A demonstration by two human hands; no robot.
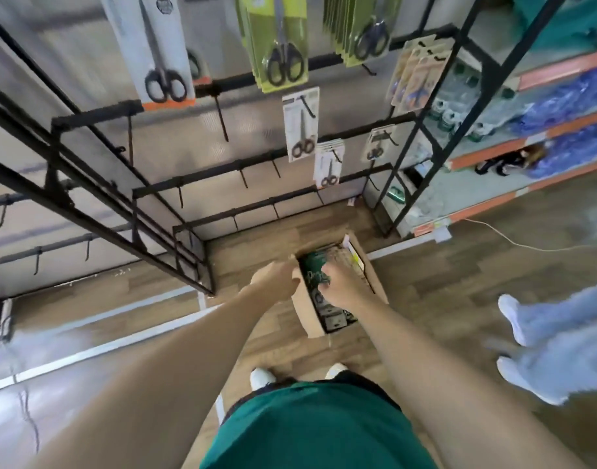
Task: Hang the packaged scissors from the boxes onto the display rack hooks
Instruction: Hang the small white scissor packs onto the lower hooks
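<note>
An open cardboard box (309,313) stands on the wooden floor below me, filled with green-carded packaged scissors (312,269). My left hand (277,280) holds the box's left rim. My right hand (342,286) reaches inside, fingers curled on the packs. The black display rack (189,181) rises in front, with scissors packs hung on several hooks: a white pack (155,45), green packs (280,42), and smaller white packs (300,125) lower down. Several hooks on the lower bars are bare.
A shelf unit (493,140) with blue and green goods stands to the right. Another person's feet in white shoes (520,319) are at the right. A white cable (513,240) runs across the floor. My own shoes (261,377) are just behind the box.
</note>
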